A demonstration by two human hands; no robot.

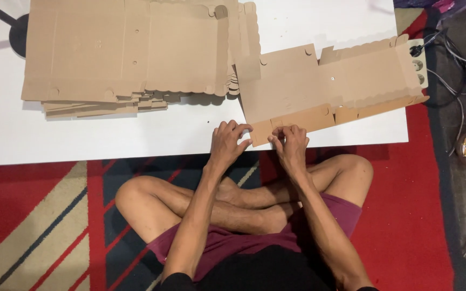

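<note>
Cardboard in the form of a flat, unfolded box blank (324, 86) is spread on the white worktop (82, 134), its near edge reaching the worktop's front rim just before the crossed legs of the seated person. A small flap at the blank's near left corner is pinched by both hands: the left hand (227, 143) is curled narrow, fingertips pressed on the flap's left end, and the right hand (291, 145) is likewise closed narrow on the flap just beside it, thumb and fingers gripping the card edge. A tall stack of like blanks (130, 54) is piled well to the left, touching the single blank at its upper corner. A white power strip (418, 62) is partly covered by the blank's far right end, with cables trailing onto the red patterned carpet (422, 215). For a clean fold, the flap is best bent along its scored line with even pressure from both hands, the rest of the blank being kept flat against the worktop so that the card is not creased elsewhere
</note>
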